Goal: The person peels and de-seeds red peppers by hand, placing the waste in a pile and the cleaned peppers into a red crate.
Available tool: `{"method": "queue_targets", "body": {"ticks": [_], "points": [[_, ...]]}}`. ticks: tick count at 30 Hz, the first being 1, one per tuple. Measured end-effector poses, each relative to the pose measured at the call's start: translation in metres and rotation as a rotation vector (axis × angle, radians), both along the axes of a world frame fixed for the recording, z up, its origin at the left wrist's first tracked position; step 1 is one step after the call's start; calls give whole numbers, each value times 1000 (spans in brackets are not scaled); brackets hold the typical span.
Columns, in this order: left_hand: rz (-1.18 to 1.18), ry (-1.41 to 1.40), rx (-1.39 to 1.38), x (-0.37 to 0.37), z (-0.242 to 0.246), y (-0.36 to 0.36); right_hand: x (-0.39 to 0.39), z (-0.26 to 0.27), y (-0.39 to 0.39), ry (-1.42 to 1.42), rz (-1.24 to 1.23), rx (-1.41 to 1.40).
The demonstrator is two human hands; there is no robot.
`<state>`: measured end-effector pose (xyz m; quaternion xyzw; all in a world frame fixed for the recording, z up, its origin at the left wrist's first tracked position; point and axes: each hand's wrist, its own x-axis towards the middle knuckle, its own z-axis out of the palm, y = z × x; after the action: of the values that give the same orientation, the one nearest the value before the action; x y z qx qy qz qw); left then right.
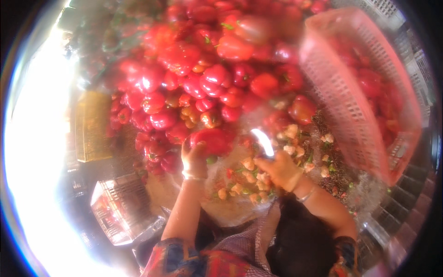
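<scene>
My left hand (194, 161) grips a large red bell pepper (211, 140) at the front of a heap of red bell peppers (193, 83). In my right hand (282, 169) is a knife, its curved blade (263, 142) shining with glare and pointing up and left. The blade stands apart from the held pepper, to its right. Cut-out pepper cores (249, 176) with pale seed clusters and green stems lie scattered below and around my right hand. A small green piece (211, 159) shows beside my left fingers.
A pink perforated plastic crate (341, 100) holding red peppers leans at the right. At the left are a yellow crate (91, 128) and a pale crate (116, 207). Loose seeds (322, 135) cover the surface near the pink crate. Dark, blurred produce (107, 38) is heaped at the upper left.
</scene>
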<state>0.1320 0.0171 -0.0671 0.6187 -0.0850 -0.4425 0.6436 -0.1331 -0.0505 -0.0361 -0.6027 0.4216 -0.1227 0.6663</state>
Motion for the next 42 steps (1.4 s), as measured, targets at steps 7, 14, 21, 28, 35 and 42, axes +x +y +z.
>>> {"method": "queue_targets", "body": {"ticks": [7, 14, 21, 28, 35, 42], "points": [[-175, -309, -107, -86, 25, -2, 31, -12, 5, 238, 134, -290], [95, -68, -136, -84, 19, -26, 11, 10, 24, 170, 45, -4], [-157, 275, -211, -94, 29, -19, 7, 6, -6, -93, -282, 19], [-414, 173, -61, -107, 34, -19, -1, -4, 0, -302, -424, 24], [-307, 535, -20, -114, 29, -16, -14, -19, -8, -605, -451, 389], [-120, 730, 121, -118, 36, -24, -30, -23, -9, -150, -462, -96]]}}
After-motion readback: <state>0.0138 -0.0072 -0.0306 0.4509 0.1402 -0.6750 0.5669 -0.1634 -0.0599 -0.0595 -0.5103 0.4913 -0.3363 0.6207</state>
